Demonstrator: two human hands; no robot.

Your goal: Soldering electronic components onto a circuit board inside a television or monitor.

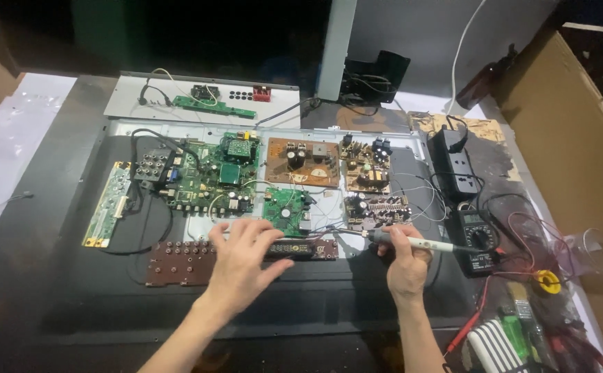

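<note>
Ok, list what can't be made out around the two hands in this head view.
- Long brown board: its middle is covered by the left hand.
- Tip of the white soldering pen held in the right hand: too small to tell what it touches.
- Black meter: its dial setting is too small, and wires cross it.
- Tools at the bottom right: cut off by the frame edge, blurred.
- Both elbows: below the frame.

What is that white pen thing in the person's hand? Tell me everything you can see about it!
The white pen tool is a slim, plastic-looking stick with a darker metal tip. It lies almost level, tip pointing left toward the wires beside the long brown button board. The right hand pinches it near the front, like a pencil. Its back end reaches toward the black multimeter, and a thin cable seems to trail from it. Nothing else touches it.
</note>
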